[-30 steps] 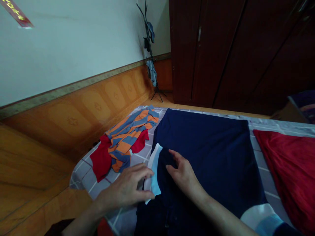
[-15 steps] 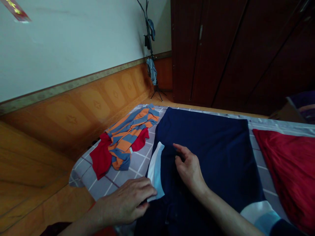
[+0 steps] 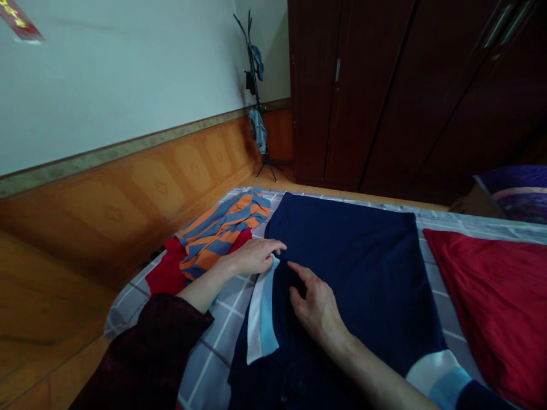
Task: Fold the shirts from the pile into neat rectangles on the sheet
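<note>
A dark navy shirt (image 3: pixel 354 245) lies spread on the bed, with a white and light-blue striped sleeve band (image 3: pixel 262 319) folded in along its left side. My left hand (image 3: pixel 256 256) is over the upper end of that band, fingers loosely bent and forefinger stretched out over the navy cloth. The thumb side is at the band's tip. Just right of the band, my right hand (image 3: pixel 318 304) rests on the shirt with thumb and forefinger apart, holding nothing. Another white and light-blue band (image 3: pixel 442 376) shows at lower right, partly behind my right forearm.
Left of the shirt lies an orange and grey striped garment (image 3: pixel 222 228) with red cloth (image 3: pixel 166 270). A red garment (image 3: pixel 491 285) is on the right. The checked bedsheet (image 3: pixel 213 347) runs underneath. Beyond stand a coat rack (image 3: pixel 258 97) and a dark wardrobe (image 3: pixel 363 102).
My left hand has left the lower end of the band and moved up to its upper end. The band now lies flatter and straighter. My right hand stays beside it.
</note>
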Demonstrator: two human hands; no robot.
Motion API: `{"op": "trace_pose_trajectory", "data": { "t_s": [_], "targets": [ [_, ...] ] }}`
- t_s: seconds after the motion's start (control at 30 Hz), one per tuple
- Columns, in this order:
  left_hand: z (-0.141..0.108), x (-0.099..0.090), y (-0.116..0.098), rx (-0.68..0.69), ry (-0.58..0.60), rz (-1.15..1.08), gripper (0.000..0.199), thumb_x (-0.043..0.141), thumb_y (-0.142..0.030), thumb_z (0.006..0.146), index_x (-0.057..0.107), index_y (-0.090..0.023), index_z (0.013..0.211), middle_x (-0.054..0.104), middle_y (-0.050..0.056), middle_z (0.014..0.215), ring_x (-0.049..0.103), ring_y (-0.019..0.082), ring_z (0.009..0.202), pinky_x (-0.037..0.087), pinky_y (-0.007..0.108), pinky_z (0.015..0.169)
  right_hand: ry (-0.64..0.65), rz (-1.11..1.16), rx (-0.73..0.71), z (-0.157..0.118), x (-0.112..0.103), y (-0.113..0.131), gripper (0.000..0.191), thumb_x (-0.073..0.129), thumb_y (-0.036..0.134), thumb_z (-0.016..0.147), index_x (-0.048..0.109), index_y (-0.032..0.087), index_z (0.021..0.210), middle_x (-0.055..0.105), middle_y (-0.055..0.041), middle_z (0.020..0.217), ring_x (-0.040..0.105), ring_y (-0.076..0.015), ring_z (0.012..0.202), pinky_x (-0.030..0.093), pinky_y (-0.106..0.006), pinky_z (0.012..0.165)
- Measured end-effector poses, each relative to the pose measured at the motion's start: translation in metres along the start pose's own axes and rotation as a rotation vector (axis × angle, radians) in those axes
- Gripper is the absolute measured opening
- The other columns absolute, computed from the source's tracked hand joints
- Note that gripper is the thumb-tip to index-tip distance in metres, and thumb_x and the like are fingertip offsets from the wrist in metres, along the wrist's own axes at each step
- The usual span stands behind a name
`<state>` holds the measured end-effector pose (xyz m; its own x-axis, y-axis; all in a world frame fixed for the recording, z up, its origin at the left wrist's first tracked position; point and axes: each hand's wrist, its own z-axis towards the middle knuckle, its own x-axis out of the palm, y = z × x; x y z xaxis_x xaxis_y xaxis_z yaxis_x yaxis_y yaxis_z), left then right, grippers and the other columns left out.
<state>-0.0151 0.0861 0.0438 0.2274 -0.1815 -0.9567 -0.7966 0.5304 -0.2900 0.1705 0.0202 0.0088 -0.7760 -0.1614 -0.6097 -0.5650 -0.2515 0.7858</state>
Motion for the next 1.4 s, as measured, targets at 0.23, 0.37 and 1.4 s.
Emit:
{"op": "trace_pose_trajectory", "data": {
  "t_s": [0.23,0.37,1.4],
  "targets": [
    [-0.018,-0.008,0.032,-0.151,0.038,0.028,0.026,0.047,-0.012,0.071,0.064,-0.021,0.089,0.066,0.001,0.089,0.059,0.017,0.081,0.043,0.025,0.072,0.091,-0.197,0.113,0.003,-0.009,0.006,0.053,0.051,0.018,0.08,0.049,0.016,0.132,0.065,-0.0115,0.116,0.063,-0.0276,0.103,0.05,-0.042,0.088],
    [-0.03,-0.014,0.043,-0.198,0.088,-0.055,0.022,0.049,-0.014,0.068,0.063,-0.02,0.084,0.06,-0.002,0.072,0.054,0.013,0.067,0.039,0.022,0.062,0.136,-0.255,0.1,0.003,-0.01,0.01,0.052,0.05,0.018,0.08,0.05,0.017,0.132,0.062,-0.0107,0.122,0.063,-0.0266,0.103,0.05,-0.04,0.087],
    [0.016,0.009,0.047,-0.14,-0.105,0.437,0.034,0.045,-0.008,0.08,0.06,-0.015,0.11,0.057,0.013,0.124,0.048,0.028,0.11,0.037,0.045,0.09,0.103,-0.463,-0.406,-0.011,0.007,0.001,0.023,0.05,0.005,0.075,0.063,0.02,0.086,0.057,-0.0039,0.085,0.051,-0.0187,0.078,0.041,-0.03,0.065]
  ]
}}
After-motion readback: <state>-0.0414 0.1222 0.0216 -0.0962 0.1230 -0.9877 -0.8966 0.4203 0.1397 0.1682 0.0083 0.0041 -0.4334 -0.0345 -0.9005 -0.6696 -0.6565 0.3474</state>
